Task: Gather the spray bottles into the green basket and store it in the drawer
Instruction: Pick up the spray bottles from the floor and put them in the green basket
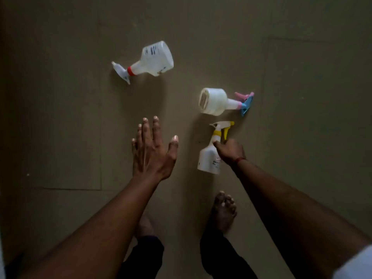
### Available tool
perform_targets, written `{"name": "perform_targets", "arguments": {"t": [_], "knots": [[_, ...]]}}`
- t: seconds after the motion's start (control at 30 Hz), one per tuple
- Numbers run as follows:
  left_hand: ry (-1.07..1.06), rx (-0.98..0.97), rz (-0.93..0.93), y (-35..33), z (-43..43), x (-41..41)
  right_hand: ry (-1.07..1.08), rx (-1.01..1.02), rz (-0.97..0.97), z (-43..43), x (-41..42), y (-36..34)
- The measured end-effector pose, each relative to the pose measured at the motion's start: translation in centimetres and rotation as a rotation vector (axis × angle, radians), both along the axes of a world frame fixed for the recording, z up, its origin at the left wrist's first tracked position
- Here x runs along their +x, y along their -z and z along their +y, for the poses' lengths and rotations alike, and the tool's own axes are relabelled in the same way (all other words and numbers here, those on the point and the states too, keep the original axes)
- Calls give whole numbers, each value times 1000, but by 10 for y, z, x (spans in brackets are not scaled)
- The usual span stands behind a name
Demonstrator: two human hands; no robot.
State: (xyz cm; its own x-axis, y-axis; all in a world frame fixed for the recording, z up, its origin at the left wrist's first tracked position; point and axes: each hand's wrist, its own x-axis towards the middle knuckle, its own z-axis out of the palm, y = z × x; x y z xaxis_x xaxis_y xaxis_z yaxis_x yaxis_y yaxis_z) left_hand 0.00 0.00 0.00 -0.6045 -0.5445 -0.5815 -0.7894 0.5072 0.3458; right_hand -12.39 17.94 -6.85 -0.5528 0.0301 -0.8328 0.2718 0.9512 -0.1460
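Three white spray bottles lie on the tiled floor. The one with a red collar [150, 60] is farthest, up and to the left. A bottle with a pink and blue trigger [215, 101] lies on its side at centre right. Nearest is the bottle with a yellow trigger [209, 156]; my right hand [230, 151] rests on its neck and shoulder, fingers curled over it. My left hand [152, 152] hovers over the bare floor with fingers spread, holding nothing. No green basket or drawer is in view.
My bare feet [223, 210] stand just below the bottles, dark trouser legs under them. The floor is dim beige tile with faint seams [100, 137]. A pale sleeve edge shows at the bottom right corner.
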Motion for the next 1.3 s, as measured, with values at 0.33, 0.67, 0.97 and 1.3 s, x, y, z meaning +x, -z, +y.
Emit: {"name": "perform_targets", "arguments": {"t": [0.33,0.67,0.97,1.3], "knots": [[14,92,-44,30,-3,-3,196,11,8,-3,1,44],[33,86,-41,-30,-13,7,304,-159,62,2,13,-33],[-61,7,22,-135,-46,24,406,-339,161,-27,3,-165],[-202,-71,57,-266,-116,82,527,-615,215,-99,39,-333]]}}
